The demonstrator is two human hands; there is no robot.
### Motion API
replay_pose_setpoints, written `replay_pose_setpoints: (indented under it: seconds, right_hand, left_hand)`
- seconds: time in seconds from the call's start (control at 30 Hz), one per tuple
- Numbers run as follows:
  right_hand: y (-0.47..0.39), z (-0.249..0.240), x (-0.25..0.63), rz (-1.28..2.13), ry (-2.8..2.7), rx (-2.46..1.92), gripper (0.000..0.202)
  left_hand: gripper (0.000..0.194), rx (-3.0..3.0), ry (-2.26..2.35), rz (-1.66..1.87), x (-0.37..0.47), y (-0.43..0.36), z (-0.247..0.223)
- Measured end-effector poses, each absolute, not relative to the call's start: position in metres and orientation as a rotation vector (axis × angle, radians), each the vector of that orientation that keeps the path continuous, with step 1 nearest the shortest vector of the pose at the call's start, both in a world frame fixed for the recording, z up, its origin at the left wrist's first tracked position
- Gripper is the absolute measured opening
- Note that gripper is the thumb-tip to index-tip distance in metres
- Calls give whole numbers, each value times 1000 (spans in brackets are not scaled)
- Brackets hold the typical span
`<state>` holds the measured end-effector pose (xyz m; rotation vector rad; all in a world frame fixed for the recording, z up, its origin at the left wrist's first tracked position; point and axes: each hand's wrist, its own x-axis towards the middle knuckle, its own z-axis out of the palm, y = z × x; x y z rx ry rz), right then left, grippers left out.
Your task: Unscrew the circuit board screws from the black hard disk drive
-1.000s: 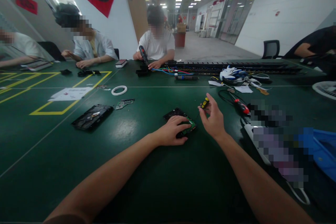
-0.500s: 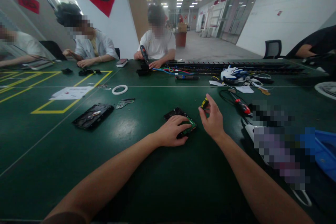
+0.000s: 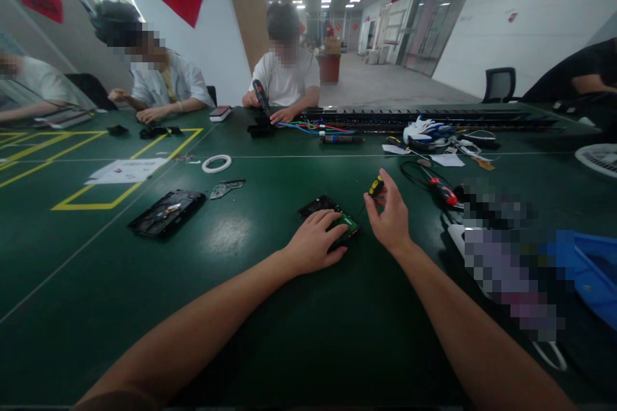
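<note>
Little has shifted since the earlier frame: both hands sit almost where they were, the view only tipped slightly lower.

Broad and smooth, the dark green desk (image 3: 250,308) has a faint sheen, with yellow taped outlines toward its left side. On it, well left of the hands, lies a flat black drive casing (image 3: 166,212), rigid and rectangular, with a small loose circuit board (image 3: 226,188) and a white ring of tape (image 3: 216,164) beyond it.

Under the left hand (image 3: 315,245) rests the hard drive (image 3: 330,217), a black metal slab with a green circuit board facing up. That hand lies flat over it, fingers spread and pressing down. It looks dense and stiff for its size, and the exposed board is probably the fragile part, so the metal edges seem the safer place to take hold.

Just beside it, the right hand (image 3: 391,218) is closed around a small screwdriver (image 3: 376,187), yellow and black handle poking above the fingers. Light, hard plastic; pinched near the tip end. A red-handled tool (image 3: 443,192) lies near on the right.
</note>
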<state>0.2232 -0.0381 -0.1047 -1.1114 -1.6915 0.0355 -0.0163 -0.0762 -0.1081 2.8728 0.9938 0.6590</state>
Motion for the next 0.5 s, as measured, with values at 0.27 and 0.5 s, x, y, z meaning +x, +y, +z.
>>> replay_pose_setpoints:
  seconds: [0.27,0.5]
  right_hand:
    - [-38,-105,223,26,-1685,-1109,71]
    - [-39,-105,223,19,-1693,-1118,71]
  left_hand:
    - [52,2895,984,615,-17,-76,-109]
    - [50,2870,979,661,-17,-75,-110]
